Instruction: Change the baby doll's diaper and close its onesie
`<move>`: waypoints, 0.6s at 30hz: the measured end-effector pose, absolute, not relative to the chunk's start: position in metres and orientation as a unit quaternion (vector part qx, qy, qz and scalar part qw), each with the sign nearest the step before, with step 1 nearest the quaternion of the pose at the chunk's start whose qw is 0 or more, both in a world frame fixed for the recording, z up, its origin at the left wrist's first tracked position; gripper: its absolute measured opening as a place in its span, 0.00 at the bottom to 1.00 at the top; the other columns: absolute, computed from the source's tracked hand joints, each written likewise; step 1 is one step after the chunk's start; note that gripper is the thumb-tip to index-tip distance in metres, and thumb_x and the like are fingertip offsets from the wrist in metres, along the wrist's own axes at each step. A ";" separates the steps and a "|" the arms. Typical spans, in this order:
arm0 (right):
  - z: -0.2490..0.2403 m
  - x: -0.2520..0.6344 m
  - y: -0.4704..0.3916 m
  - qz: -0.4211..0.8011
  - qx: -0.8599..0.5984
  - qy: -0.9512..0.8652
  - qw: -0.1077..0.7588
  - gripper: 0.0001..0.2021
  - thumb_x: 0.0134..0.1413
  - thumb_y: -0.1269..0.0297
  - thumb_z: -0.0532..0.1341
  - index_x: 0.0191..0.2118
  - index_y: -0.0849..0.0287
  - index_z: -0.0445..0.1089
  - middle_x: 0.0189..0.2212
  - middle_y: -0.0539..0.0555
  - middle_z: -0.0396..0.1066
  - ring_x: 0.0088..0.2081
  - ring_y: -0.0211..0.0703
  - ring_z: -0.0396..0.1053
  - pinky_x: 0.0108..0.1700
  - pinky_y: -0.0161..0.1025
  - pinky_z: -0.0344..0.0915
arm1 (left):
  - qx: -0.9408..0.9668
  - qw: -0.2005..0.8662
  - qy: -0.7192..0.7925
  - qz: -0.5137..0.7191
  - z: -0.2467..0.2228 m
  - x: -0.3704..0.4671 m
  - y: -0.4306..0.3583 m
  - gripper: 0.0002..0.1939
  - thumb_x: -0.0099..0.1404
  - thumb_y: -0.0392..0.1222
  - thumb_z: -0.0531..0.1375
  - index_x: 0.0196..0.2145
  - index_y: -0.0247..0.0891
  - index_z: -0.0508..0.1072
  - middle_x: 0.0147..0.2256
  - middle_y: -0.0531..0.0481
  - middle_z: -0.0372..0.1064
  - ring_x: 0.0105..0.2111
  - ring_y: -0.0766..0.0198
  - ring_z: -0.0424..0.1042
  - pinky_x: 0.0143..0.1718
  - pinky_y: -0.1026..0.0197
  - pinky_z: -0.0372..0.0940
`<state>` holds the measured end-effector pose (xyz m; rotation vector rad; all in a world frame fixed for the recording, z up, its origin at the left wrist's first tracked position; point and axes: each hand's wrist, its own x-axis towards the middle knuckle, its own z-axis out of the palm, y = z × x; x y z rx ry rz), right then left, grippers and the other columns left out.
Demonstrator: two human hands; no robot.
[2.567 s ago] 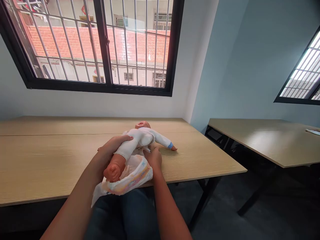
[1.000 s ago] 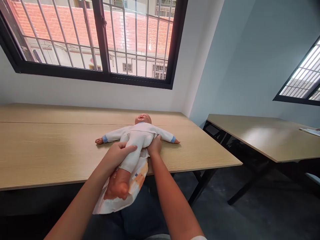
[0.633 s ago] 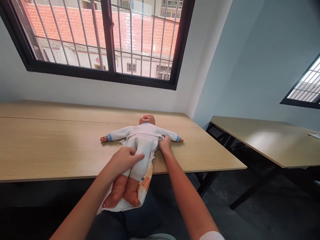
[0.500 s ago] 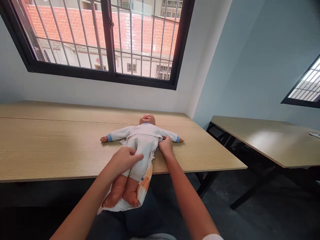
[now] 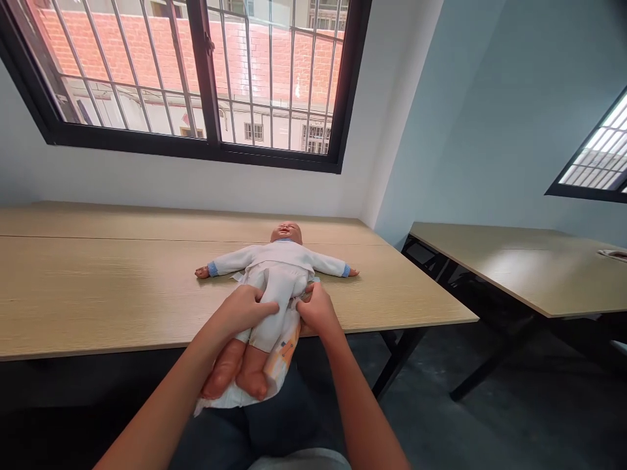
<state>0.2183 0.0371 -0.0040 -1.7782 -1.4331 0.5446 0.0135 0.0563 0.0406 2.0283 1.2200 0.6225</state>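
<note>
A baby doll (image 5: pixel 264 258) lies face up on the wooden table (image 5: pixel 122 287), arms spread, in a white top with blue cuffs and white trousers. Its bare lower legs reach past the front edge. Beneath its hips and legs is a spread diaper (image 5: pixel 283 356), white with an orange print. My left hand (image 5: pixel 242 312) is closed round the doll's leg on the left, the thumb lying across the trousers. At the doll's right-hand hip, my right hand (image 5: pixel 318 308) pinches the diaper's edge; its fingertips are partly hidden.
A second table (image 5: pixel 509 261) stands to the right, with a small light-coloured thing (image 5: pixel 612 254) at its far edge. Behind the doll rises a white wall with a barred window (image 5: pixel 274 85). My lap (image 5: pixel 264 431) is below the front edge.
My right hand has slid down and toward the left, from beside the doll's waist to its hip and thigh. The left hand keeps its hold. The view has shifted slightly.
</note>
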 end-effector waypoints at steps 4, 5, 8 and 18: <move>-0.009 0.232 0.041 0.192 -0.713 -0.557 0.381 0.12 0.46 0.62 0.63 0.37 0.57 0.65 0.29 0.53 0.72 0.34 0.50 0.70 0.33 0.38 0.59 | 0.756 0.367 0.483 0.247 0.051 0.000 0.052 0.15 0.53 0.51 0.62 0.18 0.39 0.69 0.19 0.51 0.62 0.21 0.64 0.57 0.21 0.60 0.48; -0.010 0.236 0.042 0.186 -0.712 -0.558 0.383 0.10 0.45 0.64 0.63 0.36 0.57 0.65 0.29 0.53 0.72 0.33 0.50 0.70 0.33 0.38 0.59 | 0.751 0.376 0.484 0.245 0.052 -0.003 0.052 0.15 0.53 0.52 0.62 0.19 0.39 0.70 0.19 0.51 0.62 0.21 0.64 0.57 0.20 0.60 0.48; -0.011 0.247 0.044 0.172 -0.712 -0.563 0.384 0.08 0.43 0.70 0.61 0.34 0.57 0.66 0.28 0.52 0.73 0.33 0.48 0.70 0.34 0.37 0.59 | 0.738 0.400 0.492 0.230 0.054 -0.011 0.053 0.16 0.53 0.53 0.63 0.20 0.38 0.71 0.19 0.52 0.61 0.21 0.65 0.56 0.20 0.60 0.47; 0.030 0.219 -0.009 0.236 -0.558 -0.654 0.453 0.11 0.58 0.56 0.61 0.39 0.58 0.70 0.30 0.51 0.73 0.30 0.42 0.70 0.33 0.35 0.64 | 0.749 0.404 0.442 0.283 0.062 -0.010 0.039 0.21 0.55 0.61 0.64 0.22 0.39 0.77 0.23 0.48 0.71 0.25 0.59 0.66 0.26 0.60 0.58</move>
